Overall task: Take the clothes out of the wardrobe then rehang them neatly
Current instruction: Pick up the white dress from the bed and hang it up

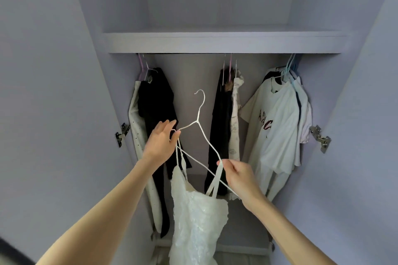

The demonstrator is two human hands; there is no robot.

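wardrobe (215,42): open, pale lilac, one shelf above a hanging space; the rail itself is hidden behind the shelf edge.

white t-shirts (277,127): bunched at the far right on pale blue hangers, the front one bearing dark red lettering; pushed aside, likely to leave the middle free.

dark garments, left (155,109): hanging at the far left beside a cream spotted piece.

dark garment and patterned cream piece, centre (226,118): hanging close together right of the gap.

white camisole dress (198,221): the item in hand, held out in front of the wardrobe, below rail height, body hanging slack (one strap at each end of the hanger, so it looks to be going on or coming off).

white wire hanger (201,133): tilted, hook free in the air and clear of the rail, left end high, right end low.

left hand (161,144): grip pinched on the hanger's left end where a strap loops over, steadying the frame.

right hand (239,172): grip pinched on the other strap at the hanger's lower arm, apparently to seat it.

judgement: strap work comes first, hanging in the central gap after.
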